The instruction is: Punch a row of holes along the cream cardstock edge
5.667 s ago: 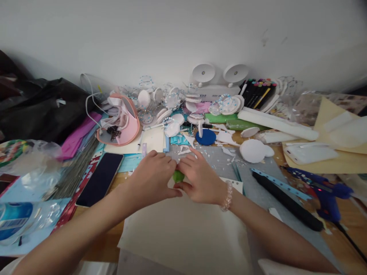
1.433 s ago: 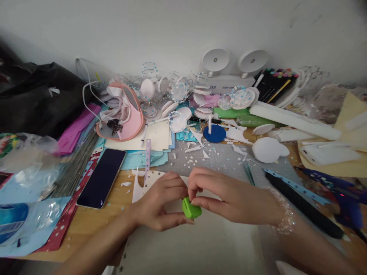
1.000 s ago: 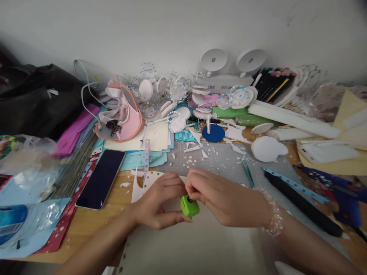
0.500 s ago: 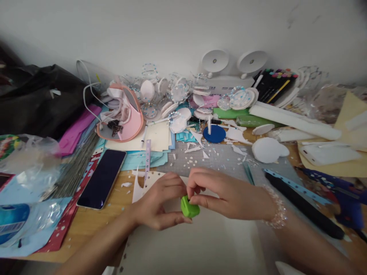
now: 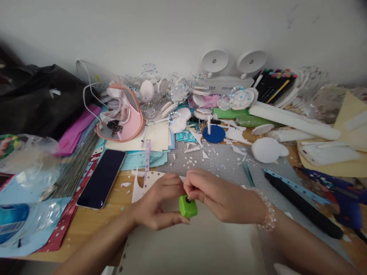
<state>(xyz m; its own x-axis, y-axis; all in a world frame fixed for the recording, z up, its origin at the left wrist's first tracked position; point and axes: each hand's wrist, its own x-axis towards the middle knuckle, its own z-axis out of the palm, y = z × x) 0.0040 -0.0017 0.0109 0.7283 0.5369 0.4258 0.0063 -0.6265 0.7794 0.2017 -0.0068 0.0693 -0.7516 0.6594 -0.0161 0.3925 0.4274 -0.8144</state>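
green block [image 5: 188, 206] held, keys [image 5: 117, 130] in visor [image 5: 131, 125]

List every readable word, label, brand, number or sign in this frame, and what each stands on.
No text reads clearly.
White box by the wall: dark printed characters, too blurred to read.
Blue label on the clear plastic bottle: fine print, too small to read.
Bright green plastic block: no lettering visible.

Pinkish, glittery beaded bracelet [image 5: 270, 212]; right wrist [image 5: 254, 208]
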